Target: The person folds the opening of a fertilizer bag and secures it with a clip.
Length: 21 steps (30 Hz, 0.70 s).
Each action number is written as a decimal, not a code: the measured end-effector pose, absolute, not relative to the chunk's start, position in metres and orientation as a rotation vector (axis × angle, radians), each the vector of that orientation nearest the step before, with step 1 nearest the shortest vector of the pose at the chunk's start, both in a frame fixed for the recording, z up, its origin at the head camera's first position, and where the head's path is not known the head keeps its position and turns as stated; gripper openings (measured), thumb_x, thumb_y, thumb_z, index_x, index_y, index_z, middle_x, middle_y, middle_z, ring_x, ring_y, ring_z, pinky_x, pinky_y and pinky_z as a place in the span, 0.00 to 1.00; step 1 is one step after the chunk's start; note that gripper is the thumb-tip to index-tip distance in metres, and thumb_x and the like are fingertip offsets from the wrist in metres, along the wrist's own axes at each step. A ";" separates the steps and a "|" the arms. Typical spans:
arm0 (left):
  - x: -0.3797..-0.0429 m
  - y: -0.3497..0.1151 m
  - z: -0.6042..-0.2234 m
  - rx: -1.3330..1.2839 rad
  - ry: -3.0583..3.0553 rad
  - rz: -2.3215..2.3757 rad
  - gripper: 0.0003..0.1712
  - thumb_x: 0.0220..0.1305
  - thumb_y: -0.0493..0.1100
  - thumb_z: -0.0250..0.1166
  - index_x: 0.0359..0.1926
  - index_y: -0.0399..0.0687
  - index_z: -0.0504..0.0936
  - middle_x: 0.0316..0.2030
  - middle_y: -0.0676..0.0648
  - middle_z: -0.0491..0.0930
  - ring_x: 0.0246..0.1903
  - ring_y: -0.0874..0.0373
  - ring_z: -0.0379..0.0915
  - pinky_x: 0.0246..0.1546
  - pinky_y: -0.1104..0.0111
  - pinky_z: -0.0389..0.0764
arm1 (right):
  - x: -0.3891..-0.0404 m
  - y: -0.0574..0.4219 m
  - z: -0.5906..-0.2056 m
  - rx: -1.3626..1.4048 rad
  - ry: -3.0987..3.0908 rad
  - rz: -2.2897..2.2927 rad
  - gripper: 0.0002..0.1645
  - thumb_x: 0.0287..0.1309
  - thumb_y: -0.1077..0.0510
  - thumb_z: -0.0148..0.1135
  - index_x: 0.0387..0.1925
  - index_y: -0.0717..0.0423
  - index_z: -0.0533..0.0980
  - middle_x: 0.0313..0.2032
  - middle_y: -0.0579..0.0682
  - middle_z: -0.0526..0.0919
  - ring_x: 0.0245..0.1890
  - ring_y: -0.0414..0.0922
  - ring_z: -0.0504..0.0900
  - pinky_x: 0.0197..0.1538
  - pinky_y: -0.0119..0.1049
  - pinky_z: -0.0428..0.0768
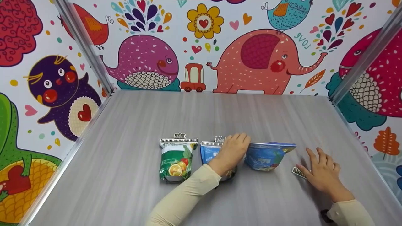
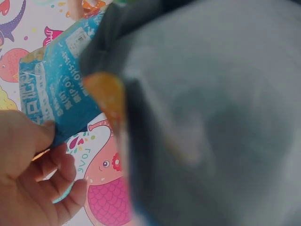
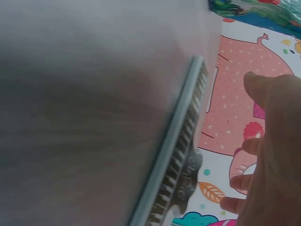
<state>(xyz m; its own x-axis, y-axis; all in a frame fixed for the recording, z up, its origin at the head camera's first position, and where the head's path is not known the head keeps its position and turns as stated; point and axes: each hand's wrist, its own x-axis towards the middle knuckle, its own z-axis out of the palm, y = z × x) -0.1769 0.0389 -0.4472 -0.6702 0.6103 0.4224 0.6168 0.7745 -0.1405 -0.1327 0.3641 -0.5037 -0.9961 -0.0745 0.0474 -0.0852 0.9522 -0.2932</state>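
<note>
With thumb and fingers, my left hand (image 1: 230, 153) pinches the top edge of a blue bag (image 1: 263, 158) at its left end; the same bag (image 2: 61, 80) shows in the left wrist view. Under that hand and forearm, a second blue bag (image 1: 208, 152) is partly covered; a piano-key clip (image 1: 211, 143) closes its top. My right hand (image 1: 325, 172) has its fingers spread and holds nothing. Near its thumb, a loose piano-key clip (image 1: 299, 172) lies on the table. In the right wrist view this clip (image 3: 176, 155) stands apart from the fingers.
Left of the blue bags, a green and white bag (image 1: 176, 163) with fruit pictures carries its own clip (image 1: 179, 140). The grey table (image 1: 125, 157) is bordered by walls with cartoon animals (image 1: 251, 62). Metal posts (image 1: 361, 59) stand at the back corners.
</note>
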 end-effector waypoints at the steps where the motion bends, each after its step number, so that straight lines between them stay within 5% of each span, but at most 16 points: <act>1: -0.177 0.039 -0.447 -0.926 -2.520 -0.023 0.08 0.68 0.37 0.63 0.46 0.48 0.78 0.40 0.52 0.77 0.38 0.60 0.75 0.31 0.72 0.71 | -0.133 0.365 -0.505 0.117 -3.084 0.459 0.48 0.69 0.34 0.52 0.71 0.65 0.50 0.67 0.78 0.46 0.63 0.79 0.46 0.56 0.77 0.43; 21: -0.180 0.039 -0.450 -0.926 -2.486 -0.003 0.08 0.65 0.37 0.65 0.44 0.48 0.77 0.37 0.52 0.78 0.35 0.60 0.75 0.27 0.72 0.70 | -0.135 0.369 -0.513 0.010 -3.267 0.570 0.52 0.70 0.30 0.45 0.70 0.70 0.50 0.66 0.79 0.42 0.62 0.80 0.45 0.55 0.77 0.44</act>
